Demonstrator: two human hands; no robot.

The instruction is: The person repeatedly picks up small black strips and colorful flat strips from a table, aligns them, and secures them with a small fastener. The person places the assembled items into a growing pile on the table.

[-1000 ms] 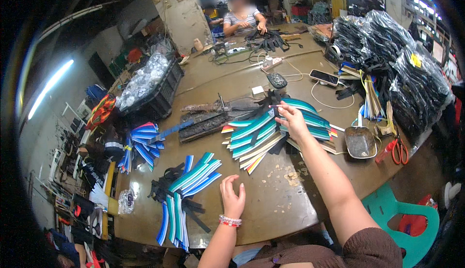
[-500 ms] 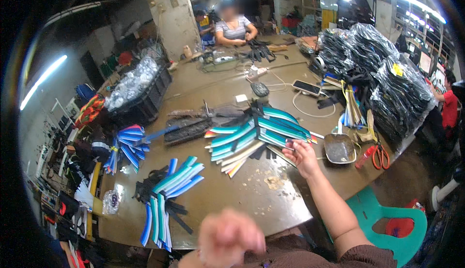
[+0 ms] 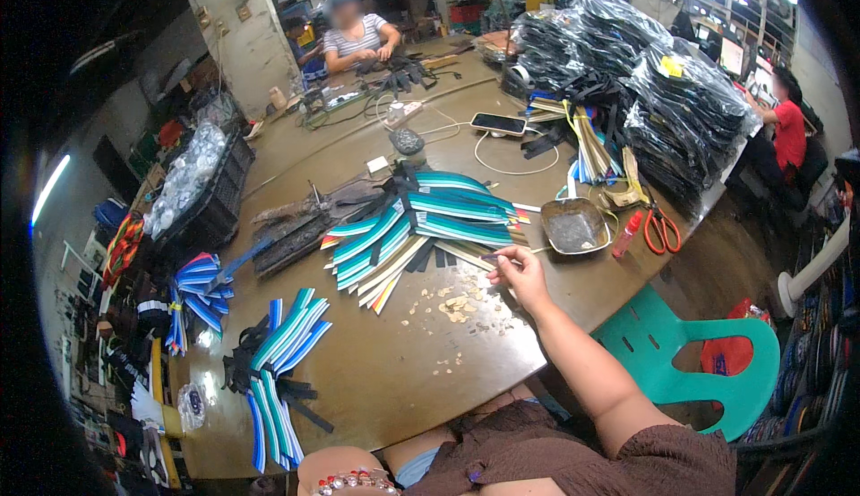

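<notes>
My right hand (image 3: 521, 279) is over the table, thumb and fingers pinched on a small dark piece (image 3: 489, 257) too small to name. Just past the fingertips lies a fanned pile of teal, white and black striped strips (image 3: 452, 205), with cream strips (image 3: 381, 279) under it. Of my left hand (image 3: 333, 467) only a part shows at the lower edge, by a beaded bracelet (image 3: 354, 483); its fingers are hidden. Nearest to it on the table is a smaller bundle of blue, teal and white strips (image 3: 278, 362) with black straps.
A square metal pan (image 3: 573, 227), a red bottle (image 3: 628, 234) and orange-handled scissors (image 3: 661, 229) lie at right. Beyond are a phone (image 3: 498, 124) and plastic-wrapped black stacks (image 3: 681, 111). A green chair (image 3: 690, 353) stands right; co-workers sit at the far side and far right.
The whole view has shifted, so the table contents sit farther left. My left hand has dropped from in front of the table to the lower edge. The right hand stays pinched near the strips.
</notes>
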